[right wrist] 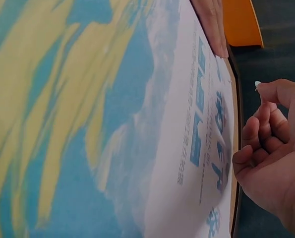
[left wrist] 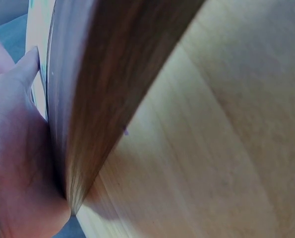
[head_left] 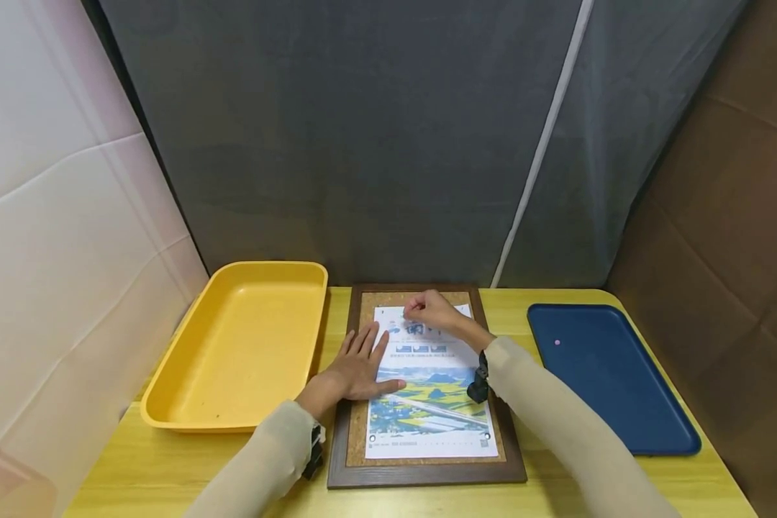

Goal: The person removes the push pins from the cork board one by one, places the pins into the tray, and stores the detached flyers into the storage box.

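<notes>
A printed paper poster (head_left: 427,403) with a blue and yellow landscape lies on a cork board (head_left: 356,439) in a dark brown frame (head_left: 427,476). My left hand (head_left: 357,368) rests flat with fingers spread across the poster's left edge and the frame. Above the upper part of the sheet, my right hand (head_left: 432,309) pinches a small pale push pin (right wrist: 257,85) between thumb and forefinger, the other fingers curled. In the left wrist view, the left thumb (left wrist: 27,67) touches the paper. Small round pin-like dots show at the poster's two lower corners.
A yellow tray (head_left: 233,424) stands left of the board. On the right lies a dark blue tray (head_left: 621,388) with one small pink pin (head_left: 557,342) on it. Grey fabric (head_left: 362,144) hangs behind the wooden table (head_left: 123,467), with side walls left and right.
</notes>
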`<action>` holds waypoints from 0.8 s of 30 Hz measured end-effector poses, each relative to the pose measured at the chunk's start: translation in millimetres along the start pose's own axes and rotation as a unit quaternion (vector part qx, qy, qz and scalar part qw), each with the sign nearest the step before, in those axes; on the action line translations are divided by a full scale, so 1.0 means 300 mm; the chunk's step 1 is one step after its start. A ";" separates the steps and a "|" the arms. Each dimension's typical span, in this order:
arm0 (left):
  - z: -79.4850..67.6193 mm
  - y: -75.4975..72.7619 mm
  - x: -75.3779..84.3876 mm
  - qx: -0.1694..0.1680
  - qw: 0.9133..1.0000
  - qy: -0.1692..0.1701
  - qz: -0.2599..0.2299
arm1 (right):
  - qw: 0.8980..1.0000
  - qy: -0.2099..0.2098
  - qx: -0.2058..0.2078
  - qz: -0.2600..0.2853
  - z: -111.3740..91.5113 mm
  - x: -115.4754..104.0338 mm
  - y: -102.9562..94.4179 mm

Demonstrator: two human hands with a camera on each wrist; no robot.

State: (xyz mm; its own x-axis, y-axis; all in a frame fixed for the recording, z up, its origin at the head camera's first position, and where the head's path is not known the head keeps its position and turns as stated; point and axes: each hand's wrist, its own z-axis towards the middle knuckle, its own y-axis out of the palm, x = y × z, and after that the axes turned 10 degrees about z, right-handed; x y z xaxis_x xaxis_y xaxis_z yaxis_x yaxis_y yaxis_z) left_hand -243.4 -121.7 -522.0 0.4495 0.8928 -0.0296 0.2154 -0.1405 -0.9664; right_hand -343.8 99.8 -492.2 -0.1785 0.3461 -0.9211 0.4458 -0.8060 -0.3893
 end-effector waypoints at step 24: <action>0.009 -0.012 0.001 -0.004 1.000 -0.004 0.007 | 0.999 -0.031 -0.023 -0.026 -0.100 -0.013 -0.068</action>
State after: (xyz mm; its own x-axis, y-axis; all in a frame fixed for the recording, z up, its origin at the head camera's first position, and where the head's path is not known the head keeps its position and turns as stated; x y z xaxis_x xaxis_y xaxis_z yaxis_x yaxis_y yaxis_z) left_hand -246.4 -119.7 -519.3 0.4450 0.8944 -0.0448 0.2160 -0.1557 -0.9639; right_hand -326.0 129.3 -480.5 -0.2557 0.3549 -0.8992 0.4747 -0.7643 -0.4366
